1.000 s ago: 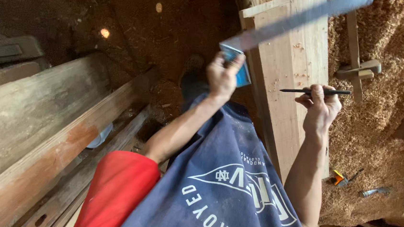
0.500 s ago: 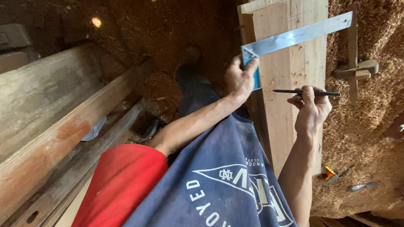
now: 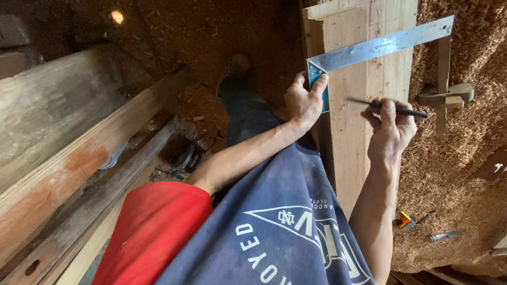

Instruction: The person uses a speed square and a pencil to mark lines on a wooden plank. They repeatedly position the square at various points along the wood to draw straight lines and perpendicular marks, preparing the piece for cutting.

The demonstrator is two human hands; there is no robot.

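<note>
Since the earlier frame we have brought the square (image 3: pixel 381 47) down flat onto the plank (image 3: pixel 364 109), its blade now lying crosswise over the face. Our left hand (image 3: pixel 305 101) is clenched around the square's blue stock, pressed against the plank's left edge, while our right hand (image 3: pixel 390 126) grasps a pencil (image 3: pixel 389 108) just below the blade. The blade's long axis runs up and right from the left hand, and the right hand is nearer its marking edge.
</note>
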